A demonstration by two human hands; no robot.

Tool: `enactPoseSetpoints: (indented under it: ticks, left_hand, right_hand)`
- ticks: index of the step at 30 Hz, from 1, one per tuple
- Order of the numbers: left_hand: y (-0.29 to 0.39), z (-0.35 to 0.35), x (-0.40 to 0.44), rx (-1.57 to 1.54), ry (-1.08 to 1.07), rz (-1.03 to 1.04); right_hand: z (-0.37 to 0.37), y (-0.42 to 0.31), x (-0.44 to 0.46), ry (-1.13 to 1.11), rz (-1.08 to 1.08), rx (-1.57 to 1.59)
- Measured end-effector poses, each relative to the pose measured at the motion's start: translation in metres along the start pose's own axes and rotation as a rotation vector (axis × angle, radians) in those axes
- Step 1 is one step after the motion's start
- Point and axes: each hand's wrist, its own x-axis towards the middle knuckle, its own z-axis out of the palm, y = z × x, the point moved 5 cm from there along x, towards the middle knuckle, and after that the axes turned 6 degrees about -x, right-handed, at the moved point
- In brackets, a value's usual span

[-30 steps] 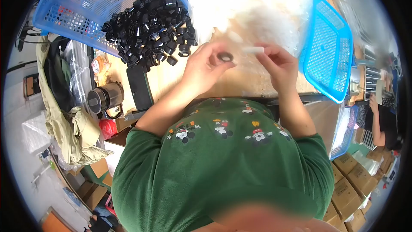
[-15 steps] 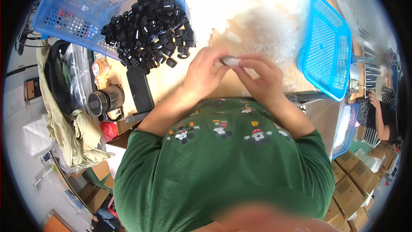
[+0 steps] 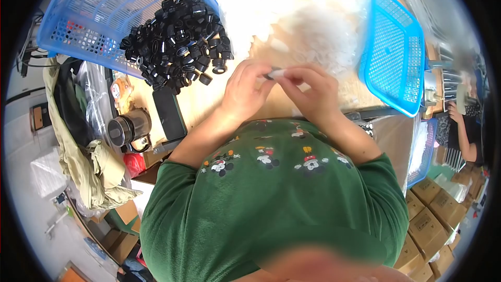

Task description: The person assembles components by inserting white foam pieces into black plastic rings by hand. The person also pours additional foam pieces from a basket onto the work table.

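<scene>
Left grip (image 3: 244, 90) pinches the black ring (image 3: 270, 76), right grip (image 3: 316, 92) the white piece (image 3: 277, 73) — I'd align both, press evenly — no tilt.

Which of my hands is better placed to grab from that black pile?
Probably your left: the left hand is nearer the black pieces, and the right hand is farther off. The left grip would have to free its dark piece first.
</scene>
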Motion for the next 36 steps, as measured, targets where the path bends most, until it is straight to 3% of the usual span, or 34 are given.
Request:
enactPoseSetpoints:
  ticks: [6,9,12,15,18,19,22,31,36]
  left_hand:
    - [0.002,-0.001,0.0,-0.001,0.009,-0.01]
    - [0.004,-0.004,0.004,0.021,-0.025,-0.047]
    - [0.006,-0.005,0.01,-0.012,-0.074,-0.109]
    - [0.004,-0.001,0.009,-0.068,-0.083,-0.22]
    - [0.006,0.003,0.009,-0.268,0.037,-0.388]
    - [0.005,0.003,0.01,-0.361,0.095,-0.449]
    - [-0.008,0.002,0.0,-0.308,-0.097,-0.555]
    - [0.0,0.01,0.007,-0.252,-0.07,-0.459]
    - [-0.002,0.008,-0.001,-0.424,-0.085,-0.526]
  right_hand:
    - [0.001,0.0,-0.001,0.034,-0.047,-0.068]
    - [-0.004,-0.01,0.003,0.096,-0.243,-0.212]
    - [-0.003,-0.003,0.009,-0.028,-0.213,-0.103]
    - [0.015,0.036,-0.002,-0.176,0.369,0.509]
    - [0.019,0.041,-0.004,-0.158,0.49,0.671]
    - [0.018,0.048,-0.003,-0.133,0.505,0.69]
    - [0.018,0.067,-0.003,-0.079,0.561,0.768]
    - [0.027,0.067,-0.008,-0.043,0.642,0.921]
    - [0.022,0.076,-0.009,0.024,0.719,1.094]
